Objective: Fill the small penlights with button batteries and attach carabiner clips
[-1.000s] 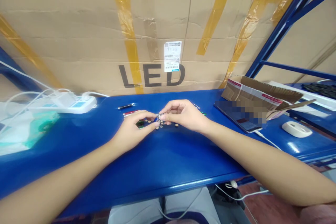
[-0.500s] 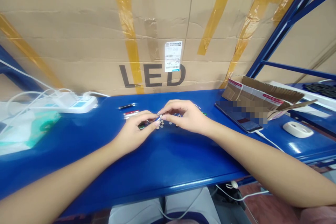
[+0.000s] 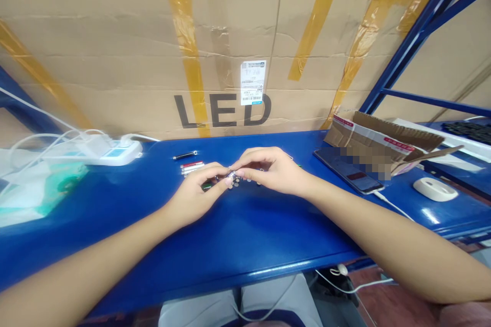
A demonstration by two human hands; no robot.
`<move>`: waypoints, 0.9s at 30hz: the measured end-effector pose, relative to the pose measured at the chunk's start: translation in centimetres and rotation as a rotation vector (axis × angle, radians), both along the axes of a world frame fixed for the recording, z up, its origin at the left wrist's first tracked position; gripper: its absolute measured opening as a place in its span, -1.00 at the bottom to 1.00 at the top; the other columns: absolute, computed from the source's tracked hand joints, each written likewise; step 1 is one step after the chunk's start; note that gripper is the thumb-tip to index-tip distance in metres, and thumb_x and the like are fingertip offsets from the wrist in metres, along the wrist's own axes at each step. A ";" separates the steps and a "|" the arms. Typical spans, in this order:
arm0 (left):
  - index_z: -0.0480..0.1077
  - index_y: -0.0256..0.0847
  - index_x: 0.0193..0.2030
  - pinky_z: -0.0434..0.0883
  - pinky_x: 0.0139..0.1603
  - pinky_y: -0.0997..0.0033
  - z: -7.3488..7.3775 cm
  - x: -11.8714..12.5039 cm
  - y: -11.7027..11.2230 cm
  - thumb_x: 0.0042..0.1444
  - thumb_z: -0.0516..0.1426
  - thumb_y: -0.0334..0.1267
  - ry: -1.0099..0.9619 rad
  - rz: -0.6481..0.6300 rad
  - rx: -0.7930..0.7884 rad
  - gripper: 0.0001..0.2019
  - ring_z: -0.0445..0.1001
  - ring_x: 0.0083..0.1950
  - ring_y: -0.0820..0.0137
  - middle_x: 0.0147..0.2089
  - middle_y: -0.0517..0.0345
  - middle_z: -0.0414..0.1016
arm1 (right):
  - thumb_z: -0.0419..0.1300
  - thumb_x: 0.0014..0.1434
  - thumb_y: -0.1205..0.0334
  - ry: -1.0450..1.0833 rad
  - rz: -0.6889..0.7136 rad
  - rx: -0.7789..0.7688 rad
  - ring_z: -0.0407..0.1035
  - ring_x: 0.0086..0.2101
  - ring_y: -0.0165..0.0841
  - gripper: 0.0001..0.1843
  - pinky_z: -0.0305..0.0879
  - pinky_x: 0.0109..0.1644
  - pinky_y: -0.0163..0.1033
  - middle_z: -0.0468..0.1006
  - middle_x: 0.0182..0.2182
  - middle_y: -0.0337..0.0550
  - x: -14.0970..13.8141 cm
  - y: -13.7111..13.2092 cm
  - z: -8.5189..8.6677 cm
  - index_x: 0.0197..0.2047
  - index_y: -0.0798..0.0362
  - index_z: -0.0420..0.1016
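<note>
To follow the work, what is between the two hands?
The head view shows a small shiny cylinder between the left hand and right hand, with small discs nearby.

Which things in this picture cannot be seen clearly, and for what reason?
In the head view:
Shiny piece: small, and largely covered by the left hand and right hand.
Green item: partly behind the left hand.
Phone: screen partly masked by pixelation.
Label: print too small.
</note>
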State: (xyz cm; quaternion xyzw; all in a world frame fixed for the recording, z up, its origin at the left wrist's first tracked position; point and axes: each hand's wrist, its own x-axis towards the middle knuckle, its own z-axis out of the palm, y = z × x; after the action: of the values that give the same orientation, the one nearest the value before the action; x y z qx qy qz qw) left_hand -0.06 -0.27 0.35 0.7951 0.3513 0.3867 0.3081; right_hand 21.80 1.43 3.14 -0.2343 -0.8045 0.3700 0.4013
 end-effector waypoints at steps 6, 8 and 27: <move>0.56 -0.20 -0.10 0.40 -0.07 0.35 0.2 0.1 -0.3 0.30 0.12 -0.10 -0.019 -0.028 -0.050 -0.74 0.46 -0.17 0.33 -0.20 0.06 0.53 | 0.35 0.18 0.16 -0.027 0.062 -0.049 0.50 -0.29 -0.37 -0.83 0.48 -0.15 -0.19 0.62 -0.31 -0.15 0.3 0.3 0.2 -0.20 0.05 0.66; 0.56 -0.19 -0.16 0.40 -0.10 0.34 0.3 0.2 -0.5 0.27 0.14 -0.08 -0.071 -0.041 -0.138 -0.74 0.44 -0.21 0.34 -0.24 0.08 0.51 | 0.36 0.16 0.17 0.020 0.101 -0.120 0.50 -0.29 -0.37 -0.84 0.48 -0.15 -0.19 0.62 -0.32 -0.16 0.2 0.2 0.2 -0.21 0.06 0.65; 0.48 -0.27 -0.26 -0.10 -0.51 0.43 0.6 0.9 -1.0 0.14 0.22 0.07 -0.377 -0.175 -0.741 -0.63 -0.03 -0.56 0.59 -0.54 0.33 0.09 | 0.36 0.17 0.11 0.084 0.140 -0.256 0.47 -0.34 -0.40 -0.74 0.40 -0.17 -0.22 0.57 -0.39 -0.22 -0.5 0.4 -1.3 -0.18 0.08 0.46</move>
State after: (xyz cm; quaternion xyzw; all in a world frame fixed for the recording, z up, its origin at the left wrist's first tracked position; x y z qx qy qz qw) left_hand 0.89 -1.32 0.90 0.5729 0.3352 0.3451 0.6636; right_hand 21.33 1.87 1.83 -0.2114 -0.7475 0.5060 0.3748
